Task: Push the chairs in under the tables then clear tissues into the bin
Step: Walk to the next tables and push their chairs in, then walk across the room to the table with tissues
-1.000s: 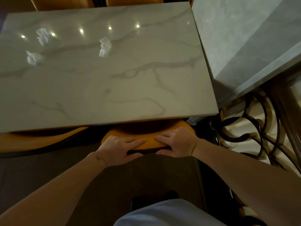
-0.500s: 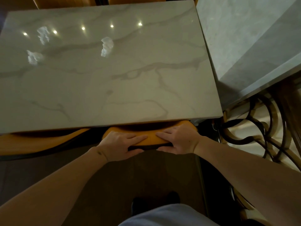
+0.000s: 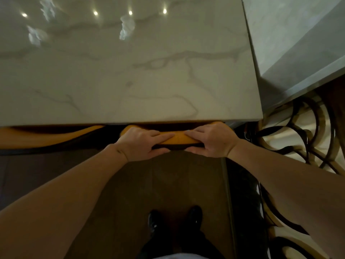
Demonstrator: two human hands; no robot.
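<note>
Left hand (image 3: 141, 143) and right hand (image 3: 212, 140) both grip the orange chair (image 3: 176, 140) back, nearly under the bench (image 3: 130, 101) near edge. Three tissues (image 3: 127, 28) lie uncleared toward its far edge; no bin in view

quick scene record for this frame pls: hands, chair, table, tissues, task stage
left hand: gripping chair top rail
right hand: gripping same rail
chair: orange, back at table's near edge, seat hidden
second chair: orange, left, also at the edge
table: marble top
tissues: three crumpled, far side
bin: not in view
stage: pushing chairs in; tissues not yet cleared
</note>
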